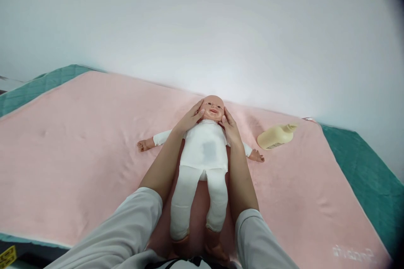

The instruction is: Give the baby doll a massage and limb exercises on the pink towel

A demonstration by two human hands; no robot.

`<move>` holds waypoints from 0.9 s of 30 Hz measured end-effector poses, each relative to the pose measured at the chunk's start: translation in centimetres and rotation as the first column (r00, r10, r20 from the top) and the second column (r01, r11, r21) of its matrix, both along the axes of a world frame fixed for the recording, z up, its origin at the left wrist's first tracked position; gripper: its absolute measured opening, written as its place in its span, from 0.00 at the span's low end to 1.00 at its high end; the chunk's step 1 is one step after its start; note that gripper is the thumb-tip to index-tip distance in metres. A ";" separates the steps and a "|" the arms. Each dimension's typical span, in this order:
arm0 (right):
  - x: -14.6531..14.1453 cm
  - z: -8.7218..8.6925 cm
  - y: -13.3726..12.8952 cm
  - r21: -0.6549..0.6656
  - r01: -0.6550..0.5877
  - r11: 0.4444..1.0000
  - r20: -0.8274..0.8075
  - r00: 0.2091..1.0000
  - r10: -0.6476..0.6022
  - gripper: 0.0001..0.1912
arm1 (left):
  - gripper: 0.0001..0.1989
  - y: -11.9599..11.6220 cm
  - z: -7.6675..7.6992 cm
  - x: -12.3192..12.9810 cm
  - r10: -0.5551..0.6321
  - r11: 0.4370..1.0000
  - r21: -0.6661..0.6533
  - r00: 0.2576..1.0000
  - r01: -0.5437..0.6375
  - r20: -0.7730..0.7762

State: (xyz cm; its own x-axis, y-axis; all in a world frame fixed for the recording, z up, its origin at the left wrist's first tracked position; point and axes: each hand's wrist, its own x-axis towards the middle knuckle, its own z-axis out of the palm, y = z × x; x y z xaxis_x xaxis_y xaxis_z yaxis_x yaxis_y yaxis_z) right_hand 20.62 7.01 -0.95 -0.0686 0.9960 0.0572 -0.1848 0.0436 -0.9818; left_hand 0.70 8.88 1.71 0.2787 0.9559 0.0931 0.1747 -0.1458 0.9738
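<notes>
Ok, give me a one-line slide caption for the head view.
Both hands, left hand and right hand, cup a doll's head on a pink blanket.

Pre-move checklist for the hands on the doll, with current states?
1. Left hand on the doll head: ok, cupping its side.
2. Right hand on the head: ok, thumb by the cheek.
3. Doll flat on its back on the pink towel: ok, arms spread.
4. Bottle apart from the hands: ok, lying on its side right of the doll.
5. Bottle cap shut: cannot tell.
6. Doll feet on the towel: cannot tell, at the frame edge.
</notes>
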 end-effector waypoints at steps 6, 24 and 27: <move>0.1 -0.2 0.1 0.029 -0.001 1.000 0.025 1.000 0.000 0.44 | 0.36 0.2 -0.5 0.0 0.029 0.998 -0.056 0.996 -0.024 0.085; -1.3 1.2 -0.6 0.044 0.046 0.998 0.287 0.956 -0.057 0.55 | 0.52 0.3 -1.3 1.0 0.059 0.991 0.127 0.994 -0.047 -0.089; -1.6 1.0 -0.6 0.055 0.054 0.997 0.313 0.947 -0.068 0.55 | 0.53 0.4 -1.4 1.1 0.057 0.992 0.121 0.995 -0.047 -0.083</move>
